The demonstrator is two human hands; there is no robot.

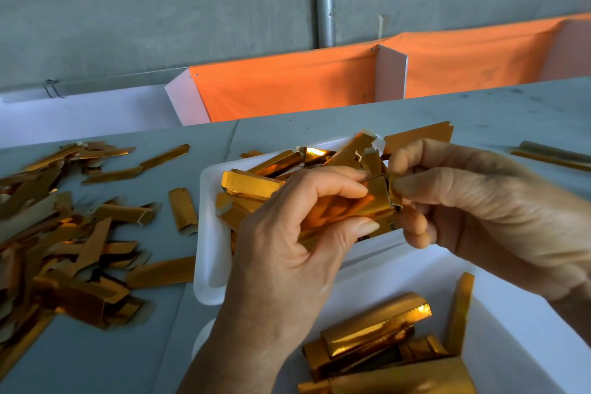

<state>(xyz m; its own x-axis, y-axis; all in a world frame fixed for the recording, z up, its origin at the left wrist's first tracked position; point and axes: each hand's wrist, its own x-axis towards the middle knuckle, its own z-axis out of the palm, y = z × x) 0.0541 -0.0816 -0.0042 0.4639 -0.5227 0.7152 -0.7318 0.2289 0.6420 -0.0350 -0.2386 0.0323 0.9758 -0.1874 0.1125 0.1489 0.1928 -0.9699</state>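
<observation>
gold box point(348, 211) gripped in left hand point(287, 253), right hand point(473, 211) pinching its end

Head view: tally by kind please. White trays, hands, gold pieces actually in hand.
White trays: 2, far tray and near tray
Hands: 2, left hand and right hand
Gold foil box held by both hands: 1
Total: 5
Loose gold pieces are too heaped to count.

A single wide-angle view looks from the person's head forward and down onto the table point(463, 105). It sits close above the left hand point(281, 233) and right hand point(486, 211). The concrete wall point(160, 9) fills the top.
</observation>
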